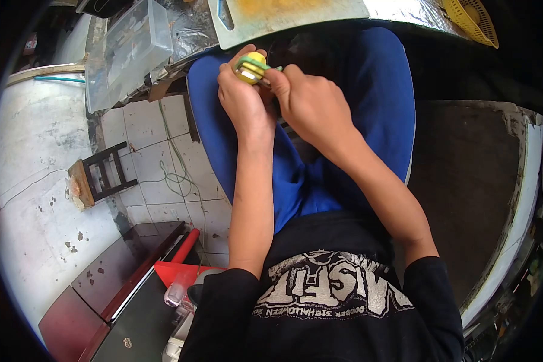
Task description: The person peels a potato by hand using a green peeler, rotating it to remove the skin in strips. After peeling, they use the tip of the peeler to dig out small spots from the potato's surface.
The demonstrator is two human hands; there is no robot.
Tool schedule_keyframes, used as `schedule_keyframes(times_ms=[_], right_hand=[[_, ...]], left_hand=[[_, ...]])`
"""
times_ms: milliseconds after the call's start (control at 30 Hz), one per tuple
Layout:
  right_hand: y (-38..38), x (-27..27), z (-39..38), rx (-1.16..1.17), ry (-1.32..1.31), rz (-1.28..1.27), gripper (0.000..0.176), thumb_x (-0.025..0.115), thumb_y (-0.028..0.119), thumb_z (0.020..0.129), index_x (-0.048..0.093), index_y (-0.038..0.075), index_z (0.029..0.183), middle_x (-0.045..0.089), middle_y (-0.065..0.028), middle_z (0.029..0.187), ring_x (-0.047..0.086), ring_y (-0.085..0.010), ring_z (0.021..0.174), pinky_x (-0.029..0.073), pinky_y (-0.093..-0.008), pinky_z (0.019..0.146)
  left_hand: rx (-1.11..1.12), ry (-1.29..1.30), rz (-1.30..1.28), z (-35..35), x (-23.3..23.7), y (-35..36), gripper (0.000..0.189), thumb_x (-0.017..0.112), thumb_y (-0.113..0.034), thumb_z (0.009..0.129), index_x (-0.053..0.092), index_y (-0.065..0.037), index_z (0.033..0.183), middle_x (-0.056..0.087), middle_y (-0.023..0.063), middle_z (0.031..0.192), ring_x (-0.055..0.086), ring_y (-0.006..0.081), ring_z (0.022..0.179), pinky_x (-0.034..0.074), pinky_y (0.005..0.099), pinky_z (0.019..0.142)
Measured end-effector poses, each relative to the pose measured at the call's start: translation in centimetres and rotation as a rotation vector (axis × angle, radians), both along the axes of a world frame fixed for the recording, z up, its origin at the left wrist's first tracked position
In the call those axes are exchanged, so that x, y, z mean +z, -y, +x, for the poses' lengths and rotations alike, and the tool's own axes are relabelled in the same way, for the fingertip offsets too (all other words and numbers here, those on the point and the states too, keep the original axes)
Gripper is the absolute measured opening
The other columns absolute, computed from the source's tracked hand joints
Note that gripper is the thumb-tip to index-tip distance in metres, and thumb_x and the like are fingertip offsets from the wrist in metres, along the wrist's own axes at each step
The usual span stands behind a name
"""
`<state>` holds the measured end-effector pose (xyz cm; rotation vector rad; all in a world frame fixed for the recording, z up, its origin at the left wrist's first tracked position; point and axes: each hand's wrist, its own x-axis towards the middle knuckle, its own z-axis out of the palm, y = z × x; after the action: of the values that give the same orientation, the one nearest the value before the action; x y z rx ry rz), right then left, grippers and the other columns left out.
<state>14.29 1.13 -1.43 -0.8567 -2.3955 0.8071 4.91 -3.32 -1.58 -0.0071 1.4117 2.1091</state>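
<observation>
My left hand [245, 99] is wrapped round a small, rounded yellow fruit or vegetable [257, 57], whose exact kind I cannot make out. In my right hand [317, 99] is a green peeler [273, 67], its head lying across the yellow piece. Both hands are close together above my lap, just in front of the table edge. Part of the peeler's handle is hidden by my right fingers.
A stained cutting board [320, 19] lies on the foil-covered table ahead, with a yellow plastic basket [473, 21] to its right. At left are a clear plastic container [130, 51] and a small dark stool [105, 174] on the tiled floor.
</observation>
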Motion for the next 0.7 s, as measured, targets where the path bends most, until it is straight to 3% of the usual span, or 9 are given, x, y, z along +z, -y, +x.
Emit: schedule_keyframes(times_ms=[67,167,267,333,700], right_hand=[[0.4,0.3,-0.2,0.03,0.059,-0.025,0.049,0.042,0.042,0.099,0.056,0.003,0.074,0.06,-0.0193,0.055,0.061,-0.0389,0.049,0.049,-0.0472,0.045],[0.5,0.4,-0.6,0.035,0.083,-0.014,0.049,0.041,0.042,0.099,0.055,0.003,0.073,0.06,-0.0183,0.054,0.061,-0.0374,0.048,0.05,-0.0453,0.044],[0.5,0.2,-0.9,0.026,0.063,-0.007,0.05,0.042,0.041,0.099,0.054,0.002,0.071,0.059,-0.0174,0.053,0.061,-0.0361,0.046,0.049,-0.0439,0.042],[0.7,0.0,-1.0,0.013,0.042,0.0,0.049,0.04,0.042,0.1,0.05,0.004,0.072,0.056,-0.0183,0.053,0.058,-0.0399,0.049,0.047,-0.0467,0.043],[1.2,-0.1,-2.0,-0.083,0.035,-0.026,0.047,0.041,0.041,0.1,0.051,0.003,0.073,0.058,-0.0184,0.055,0.059,-0.0398,0.049,0.047,-0.0464,0.044]], left_hand=[[0.03,-0.045,-0.002,0.2,0.0,-0.1,0.04,0.029,-0.023,0.094,0.055,0.004,0.109,0.064,0.0176,0.101,0.061,0.0226,0.081,0.051,0.0323,0.074],[0.024,-0.119,-0.073,0.3,0.2,0.0,0.041,0.028,-0.023,0.094,0.055,0.004,0.109,0.064,0.0175,0.101,0.061,0.0236,0.087,0.05,0.0322,0.078],[0.06,-0.079,-0.044,0.4,0.2,-0.2,0.04,0.026,-0.022,0.094,0.057,0.003,0.101,0.064,0.016,0.093,0.06,0.024,0.087,0.049,0.0328,0.081],[0.056,-0.037,-0.041,0.3,0.2,-0.1,0.04,0.026,-0.022,0.094,0.056,0.003,0.101,0.064,0.016,0.093,0.06,0.0241,0.087,0.049,0.0332,0.081],[0.091,0.058,0.025,0.5,-0.1,0.1,0.04,0.027,-0.022,0.094,0.058,0.002,0.099,0.064,0.0138,0.093,0.06,0.0225,0.086,0.049,0.0326,0.081]])
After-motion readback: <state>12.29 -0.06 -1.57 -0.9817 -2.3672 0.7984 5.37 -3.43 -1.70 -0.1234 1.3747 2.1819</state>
